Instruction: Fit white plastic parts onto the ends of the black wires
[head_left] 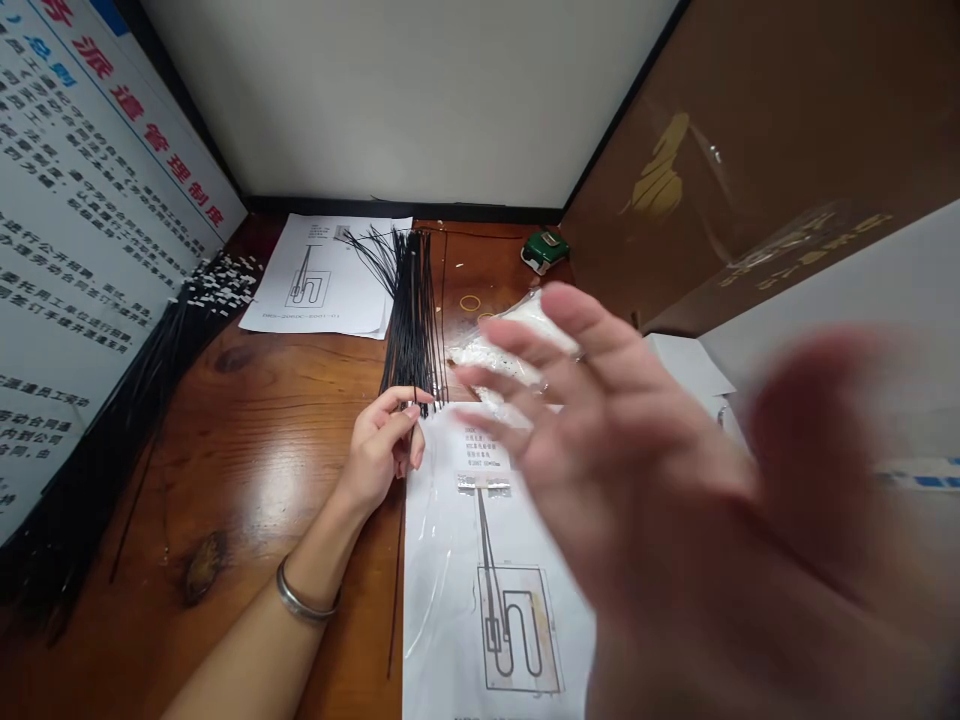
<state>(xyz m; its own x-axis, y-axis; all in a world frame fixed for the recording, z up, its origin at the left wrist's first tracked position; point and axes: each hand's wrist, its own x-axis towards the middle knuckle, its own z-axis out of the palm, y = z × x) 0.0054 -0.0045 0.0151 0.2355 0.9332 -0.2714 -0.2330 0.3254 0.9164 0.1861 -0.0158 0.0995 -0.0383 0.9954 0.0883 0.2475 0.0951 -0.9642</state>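
My left hand (382, 440) rests by the near end of a bundle of thin black wires (411, 310), thumb and forefinger pinched together. From this pinch a single black wire (396, 590) runs down toward me along the sheet's left edge. Close to the camera, my right hand (630, 470) is raised and smeared by motion, its fingers spread and nothing visible in them. It covers part of a printed drawing sheet (442, 620) in a clear sleeve and part of a plastic bag of small white parts (495, 352).
A second paper drawing (270, 300) lies at the back left. A thick bundle of black wires with white ends (150, 370) lies along the left panel. Toward the back right sit a green tape measure (545, 250) and a yellow rubber band (470, 303). Upright panels enclose the wooden table (247, 430).
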